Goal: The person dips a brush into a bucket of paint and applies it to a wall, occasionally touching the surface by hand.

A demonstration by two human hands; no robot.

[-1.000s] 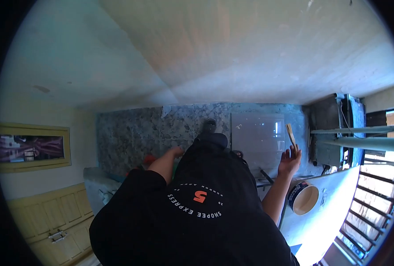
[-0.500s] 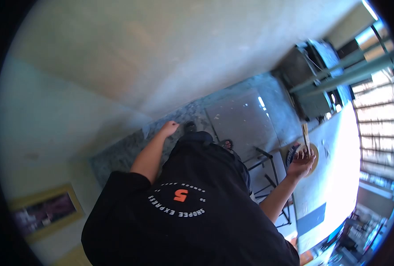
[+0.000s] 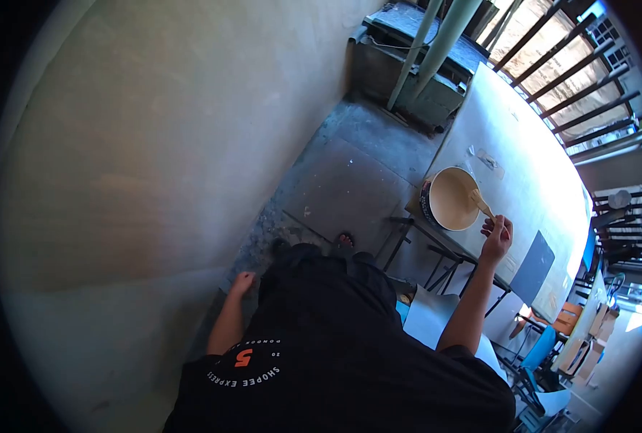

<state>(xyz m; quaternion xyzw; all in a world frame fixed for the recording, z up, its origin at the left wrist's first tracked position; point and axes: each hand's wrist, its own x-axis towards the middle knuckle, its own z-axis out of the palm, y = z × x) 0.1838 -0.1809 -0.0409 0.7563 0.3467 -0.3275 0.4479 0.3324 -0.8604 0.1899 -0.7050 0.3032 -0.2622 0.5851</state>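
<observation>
My right hand (image 3: pixel 497 237) is closed around the handle of a paintbrush (image 3: pixel 483 206). The brush's pale bristle end lies over the right side of a round bucket (image 3: pixel 426 205), whose inside is cream-coloured. That bucket sits at the near edge of a light table (image 3: pixel 527 155). My left hand (image 3: pixel 244 282) hangs low beside my body near the wall, its fingers curled in, with nothing visible in them.
A plain wall (image 3: pixel 169 144) rises on the left. Pipes (image 3: pixel 436 47) and a dark cabinet (image 3: pixel 415 86) stand at the back. A grey sheet (image 3: pixel 533 268) lies on the table. Blue chairs (image 3: pixel 538 350) and barred windows (image 3: pixel 552 65) are on the right.
The view has turned, bringing the bucket's inside into sight. The brush, upright in my right hand before, now slants over the bucket. My left hand appears lower.
</observation>
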